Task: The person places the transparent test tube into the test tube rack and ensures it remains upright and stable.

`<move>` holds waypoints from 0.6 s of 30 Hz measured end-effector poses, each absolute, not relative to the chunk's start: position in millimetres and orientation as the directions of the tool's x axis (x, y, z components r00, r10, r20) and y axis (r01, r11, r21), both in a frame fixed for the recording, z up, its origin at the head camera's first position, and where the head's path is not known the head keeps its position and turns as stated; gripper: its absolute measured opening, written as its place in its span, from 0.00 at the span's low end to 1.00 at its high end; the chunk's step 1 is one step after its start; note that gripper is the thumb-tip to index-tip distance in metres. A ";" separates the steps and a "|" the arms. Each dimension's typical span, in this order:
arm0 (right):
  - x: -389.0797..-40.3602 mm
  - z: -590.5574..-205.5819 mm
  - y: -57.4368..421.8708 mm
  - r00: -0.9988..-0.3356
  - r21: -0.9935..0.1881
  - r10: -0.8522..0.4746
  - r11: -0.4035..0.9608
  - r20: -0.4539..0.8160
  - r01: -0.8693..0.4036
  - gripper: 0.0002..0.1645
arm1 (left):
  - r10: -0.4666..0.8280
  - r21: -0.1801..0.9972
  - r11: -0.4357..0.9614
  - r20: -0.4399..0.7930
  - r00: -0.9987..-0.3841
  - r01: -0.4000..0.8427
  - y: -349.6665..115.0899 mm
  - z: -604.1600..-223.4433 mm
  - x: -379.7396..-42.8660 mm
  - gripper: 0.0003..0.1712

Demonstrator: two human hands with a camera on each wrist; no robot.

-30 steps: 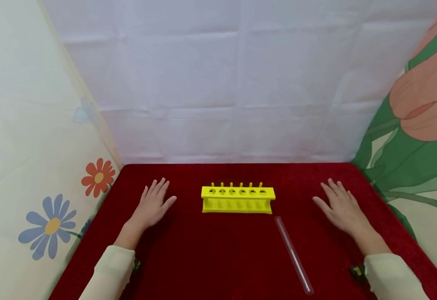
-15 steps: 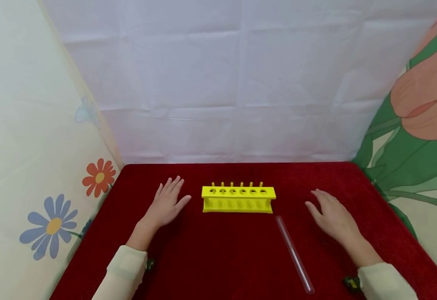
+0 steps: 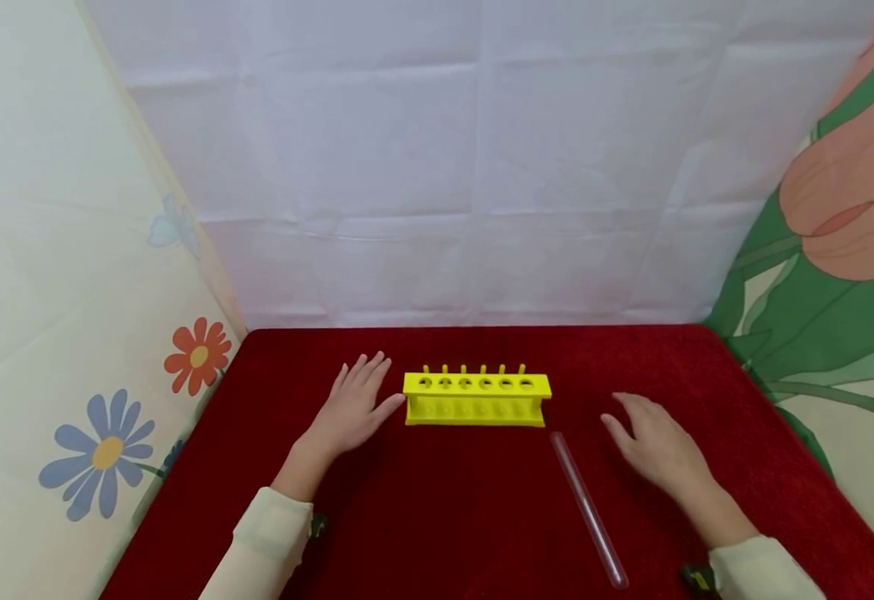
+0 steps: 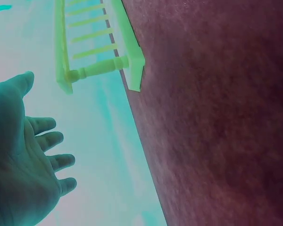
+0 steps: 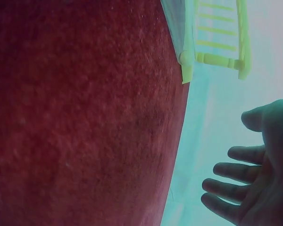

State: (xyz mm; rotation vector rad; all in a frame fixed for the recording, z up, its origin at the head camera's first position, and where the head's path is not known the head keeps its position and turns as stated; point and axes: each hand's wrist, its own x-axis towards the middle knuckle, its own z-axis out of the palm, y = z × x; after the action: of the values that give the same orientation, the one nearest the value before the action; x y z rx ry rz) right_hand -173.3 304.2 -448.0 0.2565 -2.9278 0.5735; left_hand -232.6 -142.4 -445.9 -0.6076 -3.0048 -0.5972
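Note:
A yellow test tube rack (image 3: 474, 387) stands upright on the red cloth, with a row of round holes along its top and short pegs behind them. In front of its right end lies a clear test tube (image 3: 588, 508), slanting toward the front. My left hand (image 3: 352, 410) is just left of the rack, fingers spread, its thumb tip right at the rack's left end in the head view. Held above the cloth right of the test tube, my right hand (image 3: 661, 446) has its fingers extended and bears nothing. Both wrist views show the rack (image 4: 100, 67) ahead of relaxed fingers.
Red cloth (image 3: 437, 508) covers the table. A white sheet (image 3: 474, 192) hangs behind the far edge. Flower-printed panels flank it, one on the left (image 3: 54, 292) and another on the right (image 3: 856, 333).
My left hand has moved right, up to the rack's left end. The right hand has shifted left and nearer the test tube, its fingers drawn closer together. Rack and tube stay put.

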 end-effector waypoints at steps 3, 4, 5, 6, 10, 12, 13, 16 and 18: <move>-171.7 -447.8 301.8 -0.977 -0.357 -0.130 0.916 0.168 -0.184 0.30 | 0.374 0.360 0.853 0.083 -0.924 0.378 -138.5 -444.0 -232.6 0.43; -170.9 -447.7 301.0 -0.979 -0.357 -0.128 0.917 0.161 -0.179 0.30 | 0.376 0.360 0.853 0.079 -0.923 0.378 -137.4 -443.8 -232.5 0.43; -170.1 -447.7 300.3 -0.980 -0.357 -0.126 0.918 0.155 -0.174 0.30 | 0.379 0.356 0.853 0.079 -0.922 0.381 -136.3 -443.6 -232.6 0.43; -169.6 -447.8 299.7 -0.981 -0.357 -0.125 0.918 0.149 -0.171 0.30 | 0.381 0.353 0.854 0.078 -0.921 0.383 -135.4 -443.6 -232.7 0.43; -168.7 -448.5 297.3 -0.982 -0.357 -0.126 0.919 0.137 -0.168 0.30 | 0.387 0.355 0.849 0.087 -0.918 0.392 -132.5 -443.8 -233.5 0.42; -168.2 -448.6 296.1 -0.982 -0.355 -0.127 0.919 0.137 -0.169 0.30 | 0.392 0.355 0.846 0.091 -0.915 0.398 -131.4 -444.0 -234.2 0.43; -168.1 -448.5 295.6 -0.982 -0.355 -0.128 0.919 0.138 -0.170 0.30 | 0.394 0.356 0.844 0.091 -0.914 0.400 -130.9 -444.0 -234.5 0.43; -166.7 -447.7 293.7 -0.982 -0.353 -0.130 0.920 0.135 -0.171 0.30 | 0.403 0.355 0.841 0.094 -0.910 0.409 -129.1 -444.3 -235.5 0.43; -165.7 -446.8 292.3 -0.983 -0.353 -0.131 0.920 0.128 -0.168 0.30 | 0.405 0.351 0.842 0.093 -0.910 0.410 -127.8 -444.8 -236.1 0.43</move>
State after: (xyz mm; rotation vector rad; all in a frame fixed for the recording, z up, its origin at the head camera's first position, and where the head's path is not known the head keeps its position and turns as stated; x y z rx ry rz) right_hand -165.7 292.3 -446.8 0.2326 -2.9788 0.5606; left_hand -236.1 -127.8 -444.8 -0.6640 -3.0001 -0.5771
